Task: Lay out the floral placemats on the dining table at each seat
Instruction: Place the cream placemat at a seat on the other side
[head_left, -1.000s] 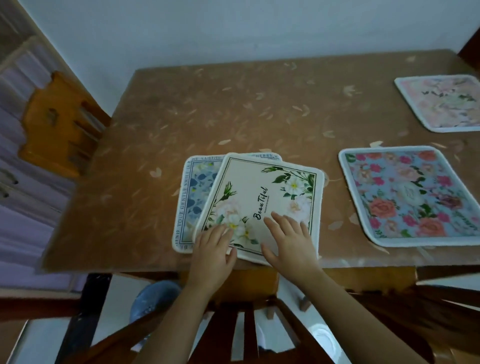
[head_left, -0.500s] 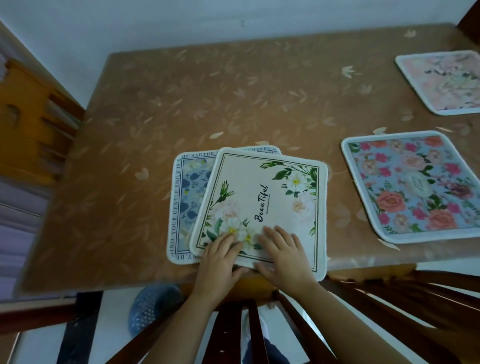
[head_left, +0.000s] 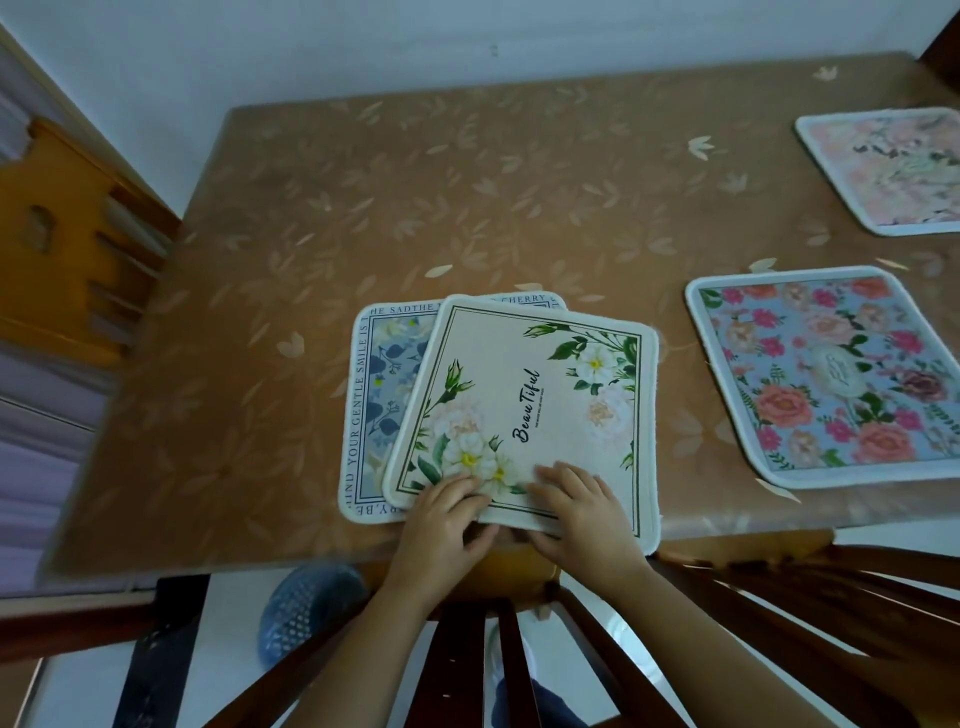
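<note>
- Cream placemat (head_left: 524, 410), head view: it lies straight ahead of the fingers, atop a blue placemat (head_left: 379, 374), with its near edge right at the table's (head_left: 467, 182) front lip.
- Left hand (head_left: 441, 525) pinches that near edge, fingers on top and thumb tucked beneath; right hand (head_left: 587, 514) does the same just beside it.
- Both hands are equally near, gripping the same side. The mat is almost square, skewed clockwise, and stretches away from the fingertips.
- So the lift looks set to start from this edge, peeling the top mat off the blue one poking out left of the left fingers.
- Textures: soft, towel-like fabric with rounded corners and a thick pale border. It should flop if held by one edge. The tablecloth looks glossy and slick, printed with leaves.
- Well off to the right of the right hand, a rose placemat (head_left: 826, 379) sits flat, with a pink placemat (head_left: 893, 171) beyond it.
- A dark wooden chair (head_left: 519, 649) stands below the wrists.
</note>
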